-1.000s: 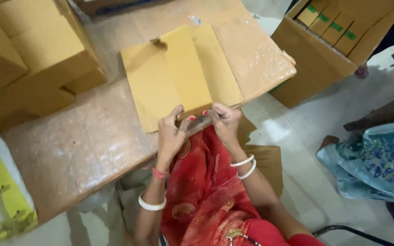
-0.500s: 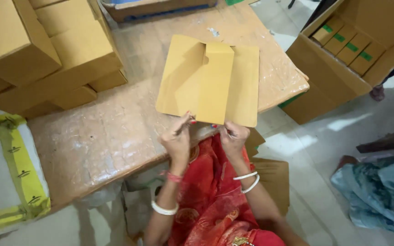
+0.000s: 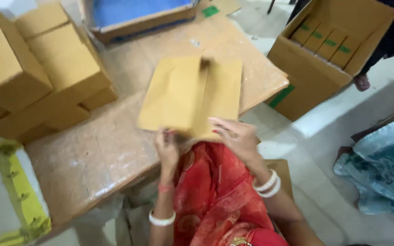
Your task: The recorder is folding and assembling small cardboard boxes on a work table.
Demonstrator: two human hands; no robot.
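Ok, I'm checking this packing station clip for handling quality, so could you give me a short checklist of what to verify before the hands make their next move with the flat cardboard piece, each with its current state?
1. Left hand grips the near edge of the flat brown cardboard blank: ok.
2. Right hand on the same edge: ok, fingers spread over it.
3. Blank fully opened: not ok, its panels lie folded flat.
4. Bare space on the plastic-wrapped brown table: ok.
5. Stack of closed brown cardboard boxes apart from the blank: ok.
6. Open brown carton on the floor has room: cannot tell.
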